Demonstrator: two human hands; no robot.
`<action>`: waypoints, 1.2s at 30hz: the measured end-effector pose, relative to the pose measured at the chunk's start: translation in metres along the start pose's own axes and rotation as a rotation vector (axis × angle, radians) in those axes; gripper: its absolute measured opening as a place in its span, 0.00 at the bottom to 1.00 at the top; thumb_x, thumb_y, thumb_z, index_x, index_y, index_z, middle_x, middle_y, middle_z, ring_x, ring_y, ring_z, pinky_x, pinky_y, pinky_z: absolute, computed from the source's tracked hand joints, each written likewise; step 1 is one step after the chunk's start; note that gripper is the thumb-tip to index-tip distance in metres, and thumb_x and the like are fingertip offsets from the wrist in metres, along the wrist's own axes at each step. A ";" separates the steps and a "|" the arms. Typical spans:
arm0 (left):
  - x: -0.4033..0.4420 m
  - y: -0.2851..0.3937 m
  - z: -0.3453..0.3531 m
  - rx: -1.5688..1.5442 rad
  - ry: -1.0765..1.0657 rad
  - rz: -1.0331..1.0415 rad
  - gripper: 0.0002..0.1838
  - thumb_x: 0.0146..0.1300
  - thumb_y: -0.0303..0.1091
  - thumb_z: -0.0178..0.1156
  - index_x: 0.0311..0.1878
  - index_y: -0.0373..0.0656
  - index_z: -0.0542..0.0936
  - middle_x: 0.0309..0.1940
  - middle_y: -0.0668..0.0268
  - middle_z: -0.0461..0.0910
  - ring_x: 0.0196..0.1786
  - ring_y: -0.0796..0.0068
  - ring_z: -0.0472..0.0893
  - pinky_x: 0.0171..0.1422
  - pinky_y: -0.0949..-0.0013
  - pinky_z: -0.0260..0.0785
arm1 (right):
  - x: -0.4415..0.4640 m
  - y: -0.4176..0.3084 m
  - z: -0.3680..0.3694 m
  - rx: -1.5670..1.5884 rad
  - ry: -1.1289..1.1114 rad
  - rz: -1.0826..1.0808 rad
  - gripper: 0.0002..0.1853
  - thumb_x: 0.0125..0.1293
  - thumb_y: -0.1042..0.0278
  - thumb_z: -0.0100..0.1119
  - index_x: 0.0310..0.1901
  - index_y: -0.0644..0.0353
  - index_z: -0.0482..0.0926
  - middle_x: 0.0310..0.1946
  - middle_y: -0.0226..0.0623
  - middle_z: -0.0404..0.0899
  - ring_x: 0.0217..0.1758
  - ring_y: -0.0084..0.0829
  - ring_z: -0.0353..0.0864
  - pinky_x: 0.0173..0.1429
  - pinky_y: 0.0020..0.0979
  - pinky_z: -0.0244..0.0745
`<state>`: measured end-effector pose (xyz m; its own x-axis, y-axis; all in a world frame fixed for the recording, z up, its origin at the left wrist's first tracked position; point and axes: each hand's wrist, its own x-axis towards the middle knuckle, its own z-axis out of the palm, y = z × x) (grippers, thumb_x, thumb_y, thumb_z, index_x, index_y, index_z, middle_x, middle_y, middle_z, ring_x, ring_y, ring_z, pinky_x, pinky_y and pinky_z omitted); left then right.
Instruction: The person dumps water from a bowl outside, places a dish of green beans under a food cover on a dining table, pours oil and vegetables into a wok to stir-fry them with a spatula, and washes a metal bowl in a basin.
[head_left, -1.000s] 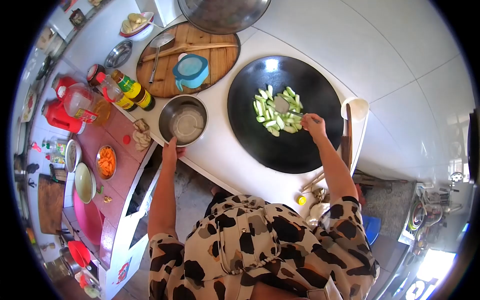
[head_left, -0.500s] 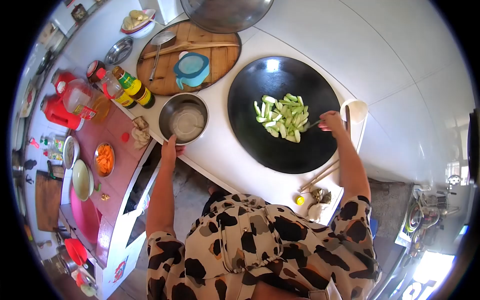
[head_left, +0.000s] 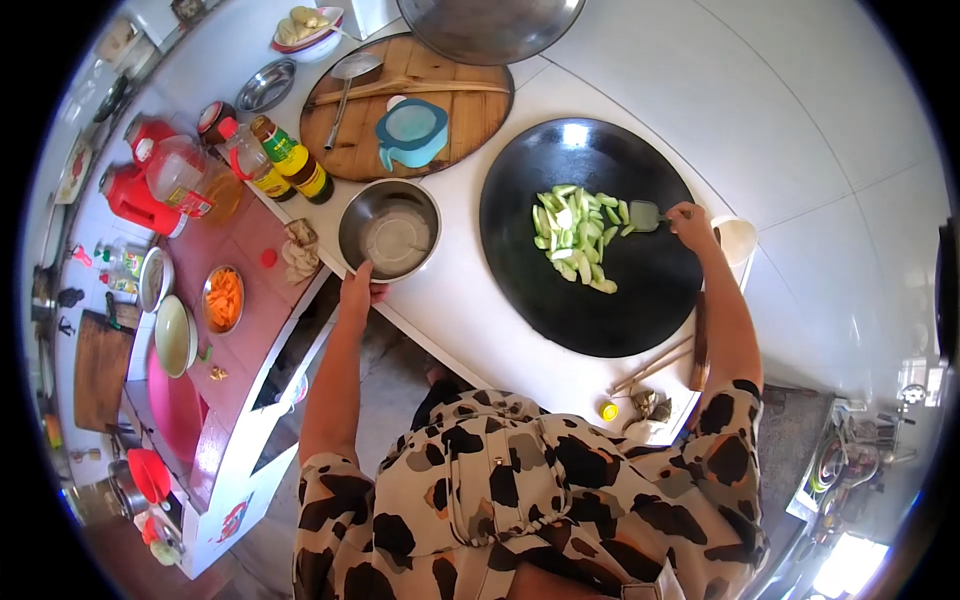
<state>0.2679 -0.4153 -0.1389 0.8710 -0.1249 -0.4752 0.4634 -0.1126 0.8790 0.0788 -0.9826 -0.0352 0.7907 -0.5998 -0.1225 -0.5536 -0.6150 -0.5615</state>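
Observation:
In the head view a wide black wok holds a heap of cut green vegetable pieces, some pale, some darker green. My right hand is closed around the handle of a spatula. The spatula's blade is inside the wok, at the right edge of the heap. To the left of the wok stands a steel bowl, with no vegetable pieces visible in it. My left hand grips its near rim, thumb on top and fingers below.
Behind the bowl is a round wooden board with a blue lidded container and a ladle. Sauce bottles stand left. Orange strips fill a bowl on the reddish counter. Chopsticks lie front right.
The spatula has moved from the heap's lower right up to its right side, with my right hand. The heap is reshaped, with pieces trailing toward the front. My left hand still grips the bowl.

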 end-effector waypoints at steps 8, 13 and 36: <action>0.001 0.001 0.003 -0.035 0.034 -0.016 0.23 0.60 0.47 0.53 0.52 0.41 0.69 0.32 0.62 0.78 0.26 0.73 0.80 0.27 0.73 0.73 | -0.024 -0.081 0.068 -0.095 -0.260 -0.538 0.06 0.59 0.71 0.52 0.30 0.61 0.79 0.23 0.32 0.78 0.28 0.25 0.78 0.33 0.26 0.71; 0.004 0.000 0.001 -0.021 0.012 -0.025 0.24 0.60 0.47 0.53 0.53 0.40 0.68 0.32 0.61 0.78 0.26 0.73 0.80 0.26 0.73 0.74 | -0.056 -0.138 0.012 0.164 -0.355 -0.368 0.08 0.61 0.68 0.54 0.32 0.63 0.79 0.24 0.32 0.79 0.30 0.24 0.79 0.36 0.26 0.72; -0.004 0.003 0.006 -0.077 -0.047 -0.133 0.13 0.58 0.36 0.46 0.40 0.35 0.71 0.27 0.57 0.77 0.24 0.70 0.79 0.26 0.69 0.74 | -0.092 -0.013 -0.019 0.446 -0.207 0.503 0.11 0.55 0.64 0.55 0.32 0.65 0.76 0.24 0.43 0.79 0.23 0.32 0.82 0.28 0.28 0.78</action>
<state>0.2648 -0.4206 -0.1345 0.7932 -0.1604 -0.5874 0.5870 -0.0554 0.8077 0.0078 -0.9293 -0.0009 0.5249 -0.6194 -0.5839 -0.7402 0.0067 -0.6724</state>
